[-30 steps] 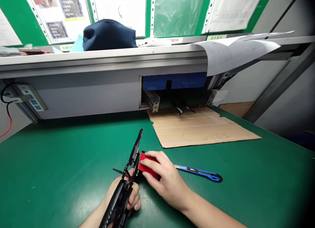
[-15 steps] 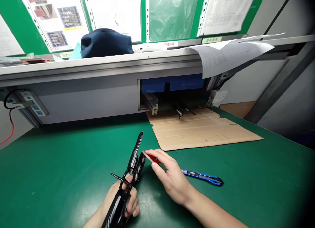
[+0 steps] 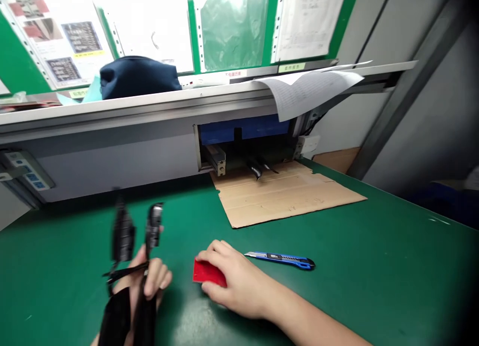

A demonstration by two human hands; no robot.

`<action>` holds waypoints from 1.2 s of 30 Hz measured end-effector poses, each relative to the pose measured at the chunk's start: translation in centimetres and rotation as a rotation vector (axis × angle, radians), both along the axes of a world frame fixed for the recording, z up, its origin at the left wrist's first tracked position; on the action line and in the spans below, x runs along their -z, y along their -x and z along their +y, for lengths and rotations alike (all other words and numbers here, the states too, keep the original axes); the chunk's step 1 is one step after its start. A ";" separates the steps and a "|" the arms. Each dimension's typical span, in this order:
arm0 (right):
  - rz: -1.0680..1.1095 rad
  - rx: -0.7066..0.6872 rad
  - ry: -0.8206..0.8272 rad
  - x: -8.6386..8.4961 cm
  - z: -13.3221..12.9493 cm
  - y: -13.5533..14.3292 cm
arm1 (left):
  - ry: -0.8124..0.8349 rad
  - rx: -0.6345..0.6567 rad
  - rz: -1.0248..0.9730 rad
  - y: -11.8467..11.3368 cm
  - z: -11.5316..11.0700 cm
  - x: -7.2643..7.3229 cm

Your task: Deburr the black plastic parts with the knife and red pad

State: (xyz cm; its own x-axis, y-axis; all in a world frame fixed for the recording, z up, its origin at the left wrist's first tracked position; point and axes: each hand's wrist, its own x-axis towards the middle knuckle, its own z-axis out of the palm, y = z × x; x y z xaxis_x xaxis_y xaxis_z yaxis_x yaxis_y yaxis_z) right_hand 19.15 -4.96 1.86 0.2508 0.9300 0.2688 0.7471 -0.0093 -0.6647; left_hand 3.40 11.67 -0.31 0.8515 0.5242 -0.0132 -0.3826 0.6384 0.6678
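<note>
At the lower left, my left hand [image 3: 153,281] is wrapped round a black part [image 3: 125,236] with two long arms and a thin black strap across it; it is blurred by motion. My right hand [image 3: 235,281] grips a red block [image 3: 207,273] between thumb and fingers, low over the green table [image 3: 179,311]. A gap separates the red block from the black part. Just beyond my right hand lies a blue utility knife [image 3: 284,259] with its blade pointing left.
A cardboard sheet [image 3: 280,199] lies on the table's far side, below an opening holding dark parts [image 3: 255,169]. Above runs a shelf [image 3: 209,94] with a dark blue pouch [image 3: 138,77] and overhanging papers [image 3: 310,91]. A power strip [image 3: 30,170] is at left.
My left hand and the black part have moved left, away from my right hand, and the part's two arms stand further apart. My right hand has turned the red block, showing its broad face. The view has shifted.
</note>
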 end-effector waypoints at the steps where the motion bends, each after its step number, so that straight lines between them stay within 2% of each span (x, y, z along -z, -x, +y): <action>1: -0.042 0.054 -0.010 -0.1 -0.1 -0.4 | -0.086 -0.059 0.038 0.5 0.6 -0.7; 3: -0.056 0.155 -0.135 -0.6 -0.5 -1.2 | -0.337 -0.041 0.217 1.3 1.5 -1.6; 5: -0.034 0.230 -0.333 -1.2 -0.8 -1.8 | -0.601 0.160 0.466 1.8 1.5 -1.9; 6: -0.058 0.223 -0.415 -1.5 -1.0 -1.8 | -0.724 0.284 0.578 1.9 1.1 -2.0; 8: -0.210 0.087 -0.466 -1.9 -1.2 -1.2 | -0.982 0.454 0.742 2.0 -0.4 -2.5; 9: -0.316 -0.015 -0.425 -1.9 -1.3 -0.6 | -1.116 0.477 0.784 2.0 -1.3 -2.8; 11: -0.518 -0.180 -0.222 -1.5 -1.4 0.9 | -1.310 0.475 0.831 2.0 -2.9 -3.5; 13: -0.602 -0.195 0.076 -0.8 -1.4 2.3 | -1.381 0.491 0.816 2.0 -3.9 -3.9; 15: -0.575 -0.143 0.303 -0.1 -1.4 3.2 | -1.335 0.526 0.761 2.2 -4.1 -3.5; 16: -0.535 -0.125 0.338 0.1 -1.3 3.5 | -1.264 0.547 0.714 2.2 -4.0 -3.1; 19: -0.367 -0.141 0.183 0.5 -1.3 3.7 | -0.940 0.613 0.509 2.3 -3.7 -1.8; 21: -0.291 -0.162 0.081 0.4 -1.3 4.0 | -0.820 0.644 0.422 2.5 -3.9 -1.7; 22: -0.306 -0.177 0.076 0.0 -1.4 4.1 | -0.859 0.645 0.440 2.6 -4.0 -2.0; 23: -0.358 -0.195 0.105 -0.5 -1.6 4.3 | -0.965 0.635 0.484 2.8 -4.2 -2.6; 26: -0.551 -0.311 0.319 -3.1 -2.9 4.6 | -1.395 0.571 0.578 3.9 -4.5 -5.4; 28: -0.544 -0.310 0.379 -5.2 -4.4 4.3 | -1.508 0.523 0.541 4.7 -4.2 -7.4; 30: -0.439 -0.110 0.260 -6.7 -5.9 3.7 | -1.378 0.447 0.529 5.4 -3.5 -8.5; 32: -0.341 0.232 0.068 -7.3 -7.3 3.3 | -1.147 0.255 0.600 5.9 -3.0 -8.3; 34: -0.274 0.510 -0.069 -6.9 -7.9 3.6 | -0.953 0.042 0.649 6.0 -3.4 -6.9; 36: -0.273 0.559 -0.093 -5.4 -7.9 4.8 | -0.826 -0.046 0.602 5.7 -4.8 -4.7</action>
State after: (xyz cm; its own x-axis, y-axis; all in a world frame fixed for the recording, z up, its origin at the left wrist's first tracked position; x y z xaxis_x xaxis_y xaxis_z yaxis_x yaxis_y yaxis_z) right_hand 14.34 -12.85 7.29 0.6035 0.6473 0.4657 0.7888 -0.3990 -0.4676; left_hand -2.26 6.83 4.37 0.8016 0.5957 -0.0516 0.1490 -0.1154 0.9821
